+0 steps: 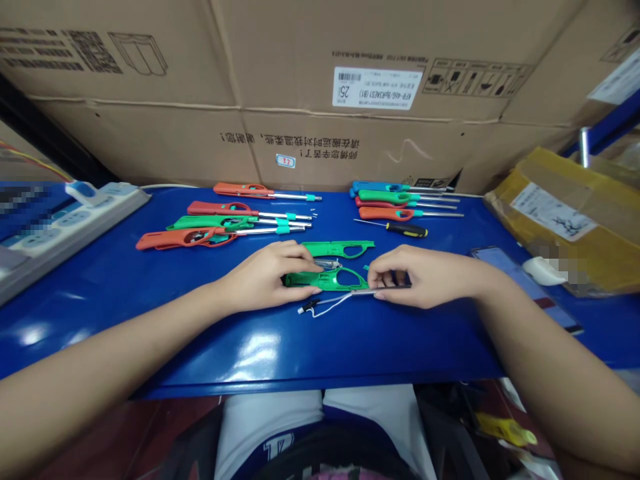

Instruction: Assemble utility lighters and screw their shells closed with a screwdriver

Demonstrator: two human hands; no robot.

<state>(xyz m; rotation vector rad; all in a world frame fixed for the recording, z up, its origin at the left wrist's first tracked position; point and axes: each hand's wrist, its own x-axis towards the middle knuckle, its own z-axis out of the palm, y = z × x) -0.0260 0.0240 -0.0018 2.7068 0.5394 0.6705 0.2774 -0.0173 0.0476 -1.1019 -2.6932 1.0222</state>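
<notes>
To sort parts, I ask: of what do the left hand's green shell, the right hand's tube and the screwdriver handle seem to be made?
Shell: probably plastic, satin; evenly green, with a thin-rimmed opening.
Tube: likely metal, smooth; grey sheen.
Handle: plastic or rubber, perhaps; two-coloured grip, finish too small to tell.

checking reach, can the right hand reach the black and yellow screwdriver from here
Probably yes: nothing visible stands between the right hand and the screwdriver, though the hand's grip holds a metal tube.
</notes>
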